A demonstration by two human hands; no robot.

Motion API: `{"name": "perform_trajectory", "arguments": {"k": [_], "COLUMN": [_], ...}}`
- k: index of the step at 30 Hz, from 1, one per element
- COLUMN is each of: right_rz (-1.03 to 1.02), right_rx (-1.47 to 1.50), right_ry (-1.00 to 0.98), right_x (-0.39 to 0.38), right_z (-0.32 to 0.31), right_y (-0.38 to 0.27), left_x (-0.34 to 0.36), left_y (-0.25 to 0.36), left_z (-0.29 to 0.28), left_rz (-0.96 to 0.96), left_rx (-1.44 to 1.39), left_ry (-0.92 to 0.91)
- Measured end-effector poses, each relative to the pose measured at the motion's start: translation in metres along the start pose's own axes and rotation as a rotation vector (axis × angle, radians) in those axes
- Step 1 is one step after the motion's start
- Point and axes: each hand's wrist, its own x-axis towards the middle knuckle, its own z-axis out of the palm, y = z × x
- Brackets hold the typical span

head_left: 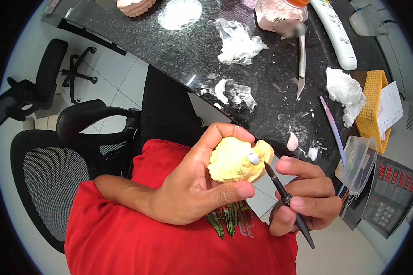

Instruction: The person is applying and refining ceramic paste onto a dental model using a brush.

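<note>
Plaster model (227, 158) of teeth, yellow, sits in the left hand (195, 190), above the lap and near the edge of the dark tabletop (170, 52). The left grip is closed round it, thumb on the near side. The right hand (314, 195) has its grip pinched on a slim dark tool (286, 199), the tip just beside a grey-white tooth (253, 158); whether it touches the model, I cannot tell. The step looks like fine work around that tooth; the next move probably calls for a steady model and a light, exact tip.

There are two hands (199, 183) (309, 195), two dental casts (230, 158) (136, 7), two chairs (53, 165) (52, 68).
</note>
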Motion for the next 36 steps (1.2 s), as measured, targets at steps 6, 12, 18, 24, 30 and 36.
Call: {"name": "perform_trajectory", "arguments": {"k": [6,12,18,24,30,36], "right_rz": [-0.007,-0.003,0.005,0.001,-0.023,-0.016], "right_rx": [-0.017,-0.019,-0.044,-0.038,-0.009,-0.033], "right_ry": [-0.039,-0.041,-0.054,-0.044,-0.013,-0.034], "right_x": [0.0023,0.0022,0.0015,0.0020,0.0033,0.0035], "right_z": [0.0007,0.0000,-0.0016,-0.0001,0.0011,0.0000], "right_y": [0.0018,0.0013,0.0007,0.0008,0.0027,0.0019], "left_x": [0.0001,0.0004,0.0009,0.0009,0.0017,0.0019], "left_y": [0.0019,0.0018,0.0014,0.0001,0.0006,0.0007], "left_z": [-0.0005,0.0002,0.0005,0.0003,0.0017,0.0000], "left_rz": [0.006,-0.002,0.006,0.014,0.017,0.000], "left_rx": [-0.004,0.027,0.049,0.031,0.046,0.059], "left_ry": [-0.007,0.006,-0.004,0.001,0.016,0.002]}}
